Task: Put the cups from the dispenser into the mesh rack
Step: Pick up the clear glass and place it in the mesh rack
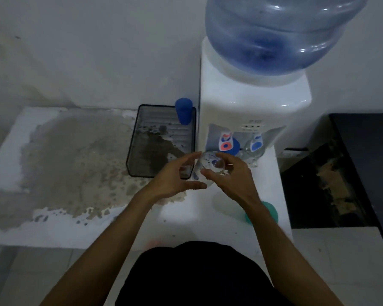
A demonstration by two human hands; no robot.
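Observation:
My right hand [230, 173] grips a clear glass cup [210, 165] just in front of the white water dispenser [248, 111]. My left hand [175, 177] is beside the glass with its fingers spread, its fingertips close to or touching the rim. The black mesh rack [133, 149] lies left of the dispenser, and a blue cup [183, 111] stands upside down in its far right corner. Under the dispenser's taps I see another blue cup [236, 146] and a clear glass [253, 151].
A big blue water bottle [279, 32] sits on top of the dispenser. A teal cup [268, 212] lies on the white table [16, 217] behind my right forearm. The tabletop is worn and stained at the left. A dark cabinet [345, 173] stands to the right.

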